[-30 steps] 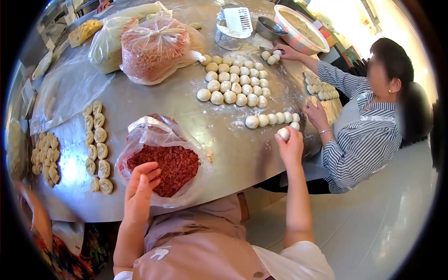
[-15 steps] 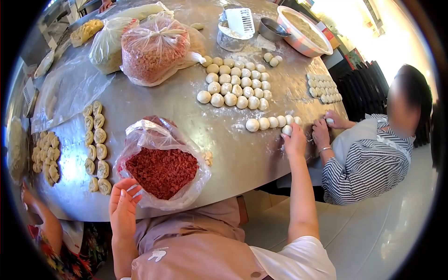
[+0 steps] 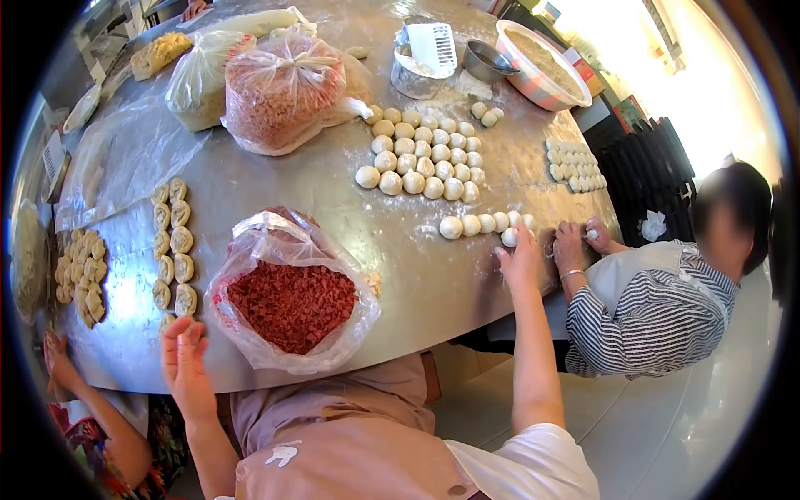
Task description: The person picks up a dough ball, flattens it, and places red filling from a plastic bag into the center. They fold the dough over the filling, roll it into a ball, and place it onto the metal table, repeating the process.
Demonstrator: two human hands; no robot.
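Note:
My right hand (image 3: 522, 265) is at the near end of a short row of white dough balls (image 3: 472, 225), its fingertips by a ball (image 3: 509, 237) just below the row; the thumb stands apart. My left hand (image 3: 188, 367) is raised over the table's near edge, fingers loosely curled and apart, nothing visible in them. It is beside an open plastic bag (image 3: 354, 333) of dark red chopped filling (image 3: 292, 304). Two columns of flattened, folded dough pieces (image 3: 182, 240) lie beyond the left hand.
A larger block of dough balls (image 3: 425, 154) lies mid-table. Behind stand tied bags (image 3: 285, 92), a metal container (image 3: 417, 79) and a large basin (image 3: 542, 67). A co-worker in a striped shirt (image 3: 650, 308) handles dough at right; another person's hand (image 3: 62, 367) is at left.
My left hand has moved left, away from the red filling. My right hand's thumb has come away from the ball. The co-worker at right has leaned lower.

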